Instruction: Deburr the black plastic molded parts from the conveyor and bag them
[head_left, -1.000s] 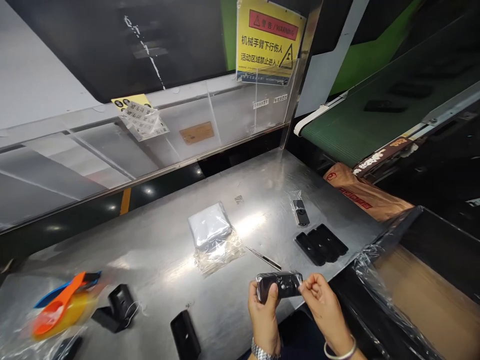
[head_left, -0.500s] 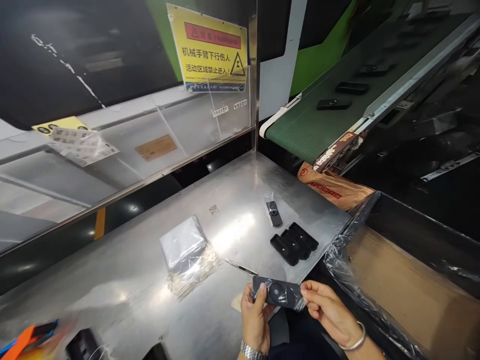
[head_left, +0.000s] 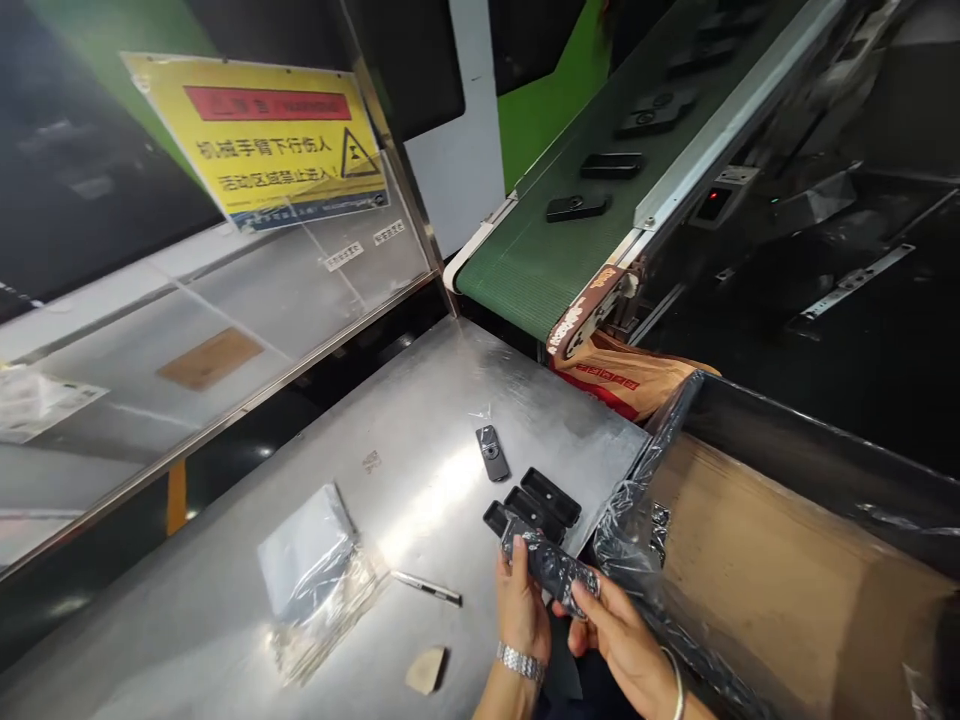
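Low at the front of the metal table, both my hands are closed on a black plastic part in a clear plastic bag. My left hand grips its left end, thumb on top. At the right end, the fingers of my right hand pinch the bagged part. Just beyond lie three black plastic shells side by side, one partly covered by the held part. Another bagged black part lies farther back. To the left are a stack of clear plastic bags and a slim silver pen-like tool.
A green conveyor belt carrying several black parts ends at the table's back right. On the right stands a box lined with black plastic, cardboard inside. A clear panel with a yellow warning sign borders the left. A beige piece lies in front.
My view has swung right. The bagged part now tilts down to the right and sits nearer the black shells. My right hand has moved from the bag's end onto the part itself.
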